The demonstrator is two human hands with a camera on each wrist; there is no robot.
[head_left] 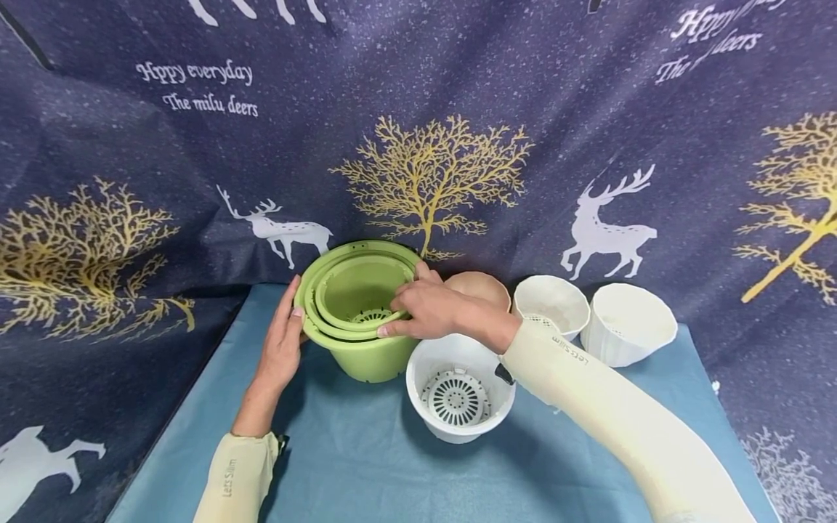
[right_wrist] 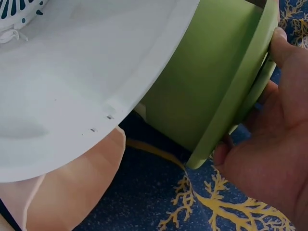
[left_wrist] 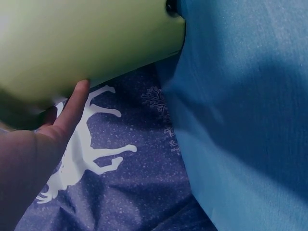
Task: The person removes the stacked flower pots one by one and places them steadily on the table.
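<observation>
Several green flowerpots stand nested on the table, a smaller inner pot point(head_left: 366, 287) inside a larger outer pot point(head_left: 366, 359). My right hand point(head_left: 425, 305) grips the inner pot's rim on the right, its fingers reaching inside. From the right wrist view, the fingers point(right_wrist: 284, 48) and thumb lie around the green rims. On the other side, my left hand point(head_left: 281, 349) rests against the outer pot with mostly straight fingers. One finger point(left_wrist: 74, 103) touches the green wall in the left wrist view; the others are largely hidden.
A white pot point(head_left: 461, 428) with a slotted base stands right of the green ones, under my right forearm. Behind it are a peach pot point(head_left: 480, 283) and two white ribbed pots point(head_left: 549, 287) point(head_left: 631, 327). A deer-print cloth point(head_left: 458, 94) hangs behind the blue-covered table point(head_left: 366, 465).
</observation>
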